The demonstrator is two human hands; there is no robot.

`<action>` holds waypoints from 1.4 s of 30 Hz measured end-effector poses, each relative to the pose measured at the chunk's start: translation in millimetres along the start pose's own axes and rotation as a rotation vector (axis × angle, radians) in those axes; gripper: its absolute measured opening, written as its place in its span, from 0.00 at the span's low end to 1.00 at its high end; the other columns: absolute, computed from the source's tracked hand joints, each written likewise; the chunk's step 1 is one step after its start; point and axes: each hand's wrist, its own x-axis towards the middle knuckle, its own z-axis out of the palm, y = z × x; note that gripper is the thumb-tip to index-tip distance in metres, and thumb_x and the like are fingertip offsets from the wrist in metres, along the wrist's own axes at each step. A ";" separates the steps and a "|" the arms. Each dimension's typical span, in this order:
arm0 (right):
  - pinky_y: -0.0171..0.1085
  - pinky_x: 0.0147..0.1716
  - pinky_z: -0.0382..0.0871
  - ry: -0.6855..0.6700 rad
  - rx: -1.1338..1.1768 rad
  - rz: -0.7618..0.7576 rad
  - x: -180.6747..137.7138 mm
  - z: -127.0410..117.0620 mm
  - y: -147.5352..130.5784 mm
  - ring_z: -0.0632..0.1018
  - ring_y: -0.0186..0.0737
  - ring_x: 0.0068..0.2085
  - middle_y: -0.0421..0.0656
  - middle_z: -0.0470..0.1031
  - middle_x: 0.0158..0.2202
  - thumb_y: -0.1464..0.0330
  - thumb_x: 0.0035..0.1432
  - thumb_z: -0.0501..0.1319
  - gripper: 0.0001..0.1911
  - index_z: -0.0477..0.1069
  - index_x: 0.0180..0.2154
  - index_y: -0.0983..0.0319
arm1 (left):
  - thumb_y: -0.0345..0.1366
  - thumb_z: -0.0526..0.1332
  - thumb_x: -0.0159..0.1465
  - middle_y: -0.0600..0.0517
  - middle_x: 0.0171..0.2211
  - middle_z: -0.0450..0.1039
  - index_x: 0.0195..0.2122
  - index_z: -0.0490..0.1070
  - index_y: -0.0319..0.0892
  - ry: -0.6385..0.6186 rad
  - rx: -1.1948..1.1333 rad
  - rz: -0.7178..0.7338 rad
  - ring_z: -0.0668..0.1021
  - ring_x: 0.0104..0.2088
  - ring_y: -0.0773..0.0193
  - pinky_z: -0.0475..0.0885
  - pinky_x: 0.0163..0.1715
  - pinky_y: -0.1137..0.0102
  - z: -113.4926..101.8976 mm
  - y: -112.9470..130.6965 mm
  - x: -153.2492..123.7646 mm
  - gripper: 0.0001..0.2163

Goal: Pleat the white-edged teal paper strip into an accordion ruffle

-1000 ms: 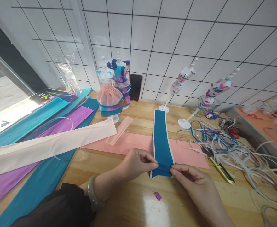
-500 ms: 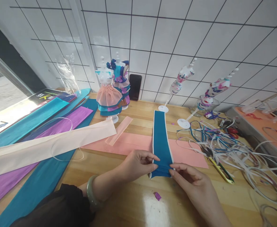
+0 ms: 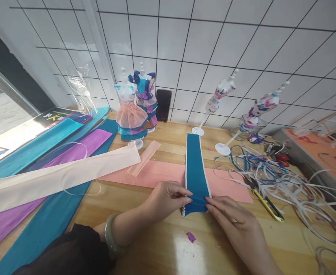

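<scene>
My right hand has shifted slightly; with my left hand, it pinches the strip by opposite edges. Pleating, I judge; next needs even pressure.

Small dressmaking workshop, as I see it via remote cam: mini dress forms, two of them in outfits, by a tiled wall; fabric strips, tangled trimmings, a util. cutter etc. on a wooden table.
</scene>
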 end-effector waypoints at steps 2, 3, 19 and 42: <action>0.38 0.34 0.71 -0.001 -0.010 -0.025 0.0 -0.5 0.4 0.76 0.41 0.36 0.45 0.76 0.33 0.69 0.56 0.57 0.10 0.77 0.37 0.58 | 0.37 0.63 0.53 0.48 0.26 0.73 0.32 0.77 0.37 0.007 0.018 0.000 0.75 0.27 0.66 0.70 0.27 0.73 -0.4 1.4 0.0 0.10; 0.38 0.35 0.71 -0.006 -0.016 -0.032 0.1 -0.7 0.5 0.76 0.41 0.36 0.46 0.76 0.33 0.69 0.56 0.57 0.10 0.77 0.37 0.58 | 0.37 0.63 0.53 0.48 0.26 0.73 0.31 0.78 0.37 0.009 0.029 0.002 0.75 0.26 0.66 0.70 0.26 0.74 -0.5 2.3 0.0 0.09; 0.37 0.39 0.72 0.015 0.021 0.165 -0.9 1.3 1.4 0.78 0.42 0.37 0.44 0.78 0.35 0.64 0.53 0.59 0.09 0.77 0.32 0.58 | 0.36 0.63 0.54 0.48 0.27 0.74 0.28 0.77 0.37 0.009 0.031 0.008 0.76 0.27 0.65 0.71 0.28 0.73 -0.2 6.8 0.2 0.07; 0.30 0.31 0.71 0.059 0.352 0.567 -1.2 6.1 1.7 0.77 0.37 0.30 0.42 0.79 0.29 0.62 0.42 0.67 0.10 0.77 0.27 0.61 | 0.36 0.68 0.46 0.54 0.19 0.71 0.24 0.73 0.35 -0.025 -0.339 -0.204 0.70 0.19 0.74 0.65 0.20 0.78 0.6 8.2 2.3 0.10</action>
